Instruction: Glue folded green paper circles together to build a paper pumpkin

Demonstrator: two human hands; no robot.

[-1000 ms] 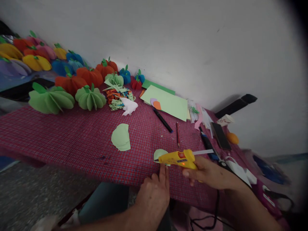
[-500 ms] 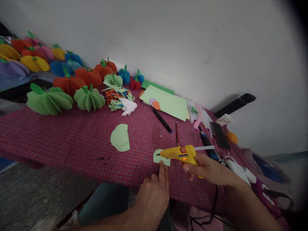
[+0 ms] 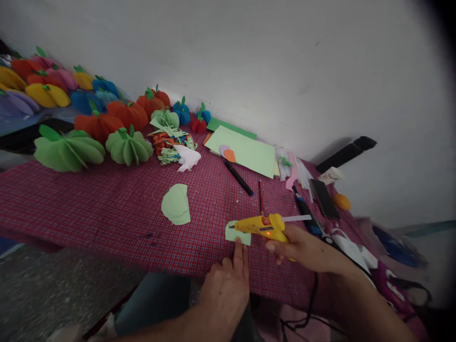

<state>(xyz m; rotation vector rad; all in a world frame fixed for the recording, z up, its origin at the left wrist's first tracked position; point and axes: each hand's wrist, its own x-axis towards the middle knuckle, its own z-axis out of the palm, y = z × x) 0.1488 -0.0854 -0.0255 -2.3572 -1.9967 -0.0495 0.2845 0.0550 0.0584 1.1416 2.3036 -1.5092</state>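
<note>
Near the desk's front edge, the right hand grips a yellow glue gun; left hand fingertips, spread, pin a green paper piece.

Head view, down over near table

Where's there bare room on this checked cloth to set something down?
Widest: the cloth left of the green half-circles, in front of the green paper pumpkins. Smaller: between half-circles and black marker. Crowded: right end, around glue gun and phone.
</note>
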